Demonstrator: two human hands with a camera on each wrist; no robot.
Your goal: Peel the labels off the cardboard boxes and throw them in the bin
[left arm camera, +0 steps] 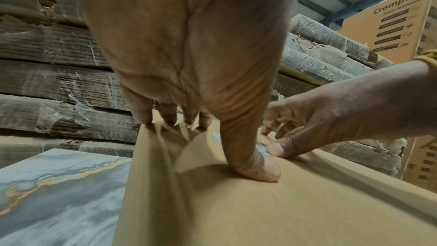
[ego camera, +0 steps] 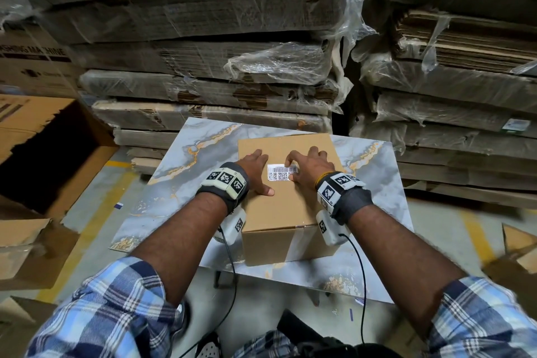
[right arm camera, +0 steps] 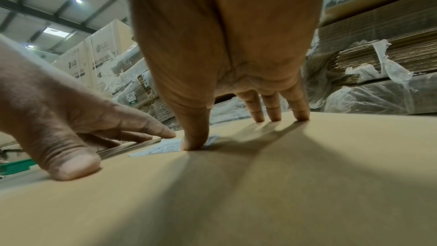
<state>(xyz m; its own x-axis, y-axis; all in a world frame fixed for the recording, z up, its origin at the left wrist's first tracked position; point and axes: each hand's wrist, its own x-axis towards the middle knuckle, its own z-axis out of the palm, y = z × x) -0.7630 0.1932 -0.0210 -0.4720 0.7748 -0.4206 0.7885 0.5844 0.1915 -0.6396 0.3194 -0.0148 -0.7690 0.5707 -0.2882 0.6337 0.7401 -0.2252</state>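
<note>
A brown cardboard box (ego camera: pixel 284 212) stands on a marble-patterned table (ego camera: pixel 180 183). On its top is a white barcode label (ego camera: pixel 279 174), which lies mostly flat. My left hand (ego camera: pixel 255 170) lies spread on the box top just left of the label, with thumb and fingers pressing down (left arm camera: pixel 255 171). My right hand (ego camera: pixel 311 168) is at the label's right end. Its thumb (right arm camera: pixel 194 141) bears on the label (right arm camera: pixel 158 149) and its index finger curls in from above, pinching that edge. Its other three fingers rest on the box (right arm camera: pixel 260 194).
Stacks of flattened cardboard wrapped in plastic film (ego camera: pixel 203 52) rise right behind the table and to the right (ego camera: pixel 465 96). A large open cardboard box (ego camera: pixel 43 139) stands on the floor at the left. A green edge (right arm camera: pixel 14 166) shows low on the left.
</note>
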